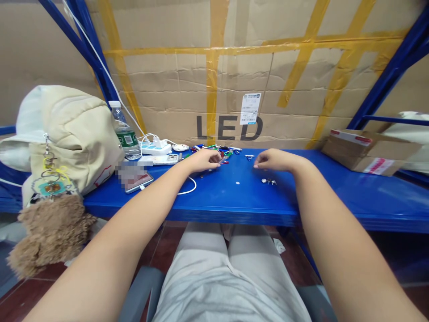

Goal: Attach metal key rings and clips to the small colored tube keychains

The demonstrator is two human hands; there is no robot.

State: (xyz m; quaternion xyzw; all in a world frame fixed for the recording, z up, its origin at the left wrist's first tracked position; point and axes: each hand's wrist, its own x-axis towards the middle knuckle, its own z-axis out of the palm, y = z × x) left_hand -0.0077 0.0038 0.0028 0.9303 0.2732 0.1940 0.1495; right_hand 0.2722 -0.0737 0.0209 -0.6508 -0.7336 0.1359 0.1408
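My left hand (205, 161) is closed in a pinch above the blue table. At its fingertips shows a small red and silver piece (224, 162), too small to name. Just behind this hand spreads a pile of small colourful metallic pieces (214, 147). My right hand (275, 160) hovers to the right with thumb and fingers curled together; whatever it may hold is hidden. Between the hands lies a small silver piece (249, 156). Nearer to me are a small white disc (237, 183), a round silver piece (263, 180) and some tiny dark and shiny parts (273, 182).
On the left stand a cream bag (77, 129) with a fluffy brown charm (53, 228), a water bottle (127, 136), a power strip (156, 147) and a phone (139, 183) with a white cable. A small cardboard box (372, 152) sits right. A large LED carton (167, 89) rises behind.
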